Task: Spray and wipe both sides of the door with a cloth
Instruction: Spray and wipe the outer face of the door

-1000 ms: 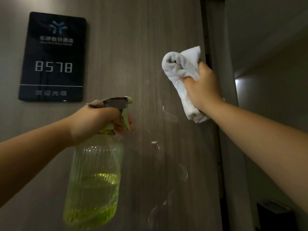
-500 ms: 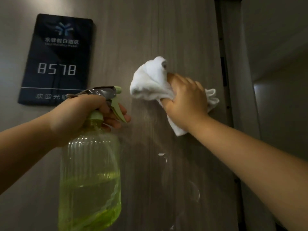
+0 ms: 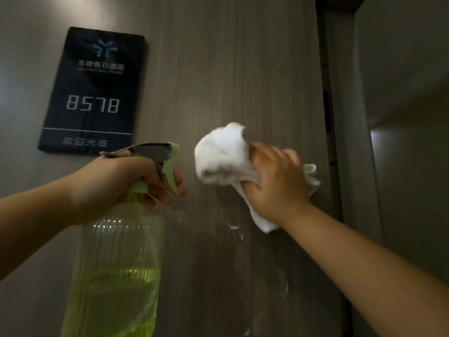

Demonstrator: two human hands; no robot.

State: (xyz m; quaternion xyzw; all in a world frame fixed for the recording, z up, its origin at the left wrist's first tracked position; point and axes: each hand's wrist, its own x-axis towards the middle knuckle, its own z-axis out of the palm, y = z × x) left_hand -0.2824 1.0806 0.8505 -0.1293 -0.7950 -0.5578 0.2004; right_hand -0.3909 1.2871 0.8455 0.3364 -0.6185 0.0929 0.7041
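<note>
— What does the person wear on the arms?
— Nothing in view: both forearms are bare from frame edge to wrist.
— And the hands?
— The left hand [image 3: 116, 183] and right hand [image 3: 277, 186] are ungloved, without rings.

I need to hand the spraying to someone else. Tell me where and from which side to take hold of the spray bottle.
Take the spray bottle at its narrow neck just under the grey-green head, coming from the rear, opposite the nozzle. The left hand grips it so now, fingers in front of the trigger. The ribbed body is probably too wide for one hand.
</note>
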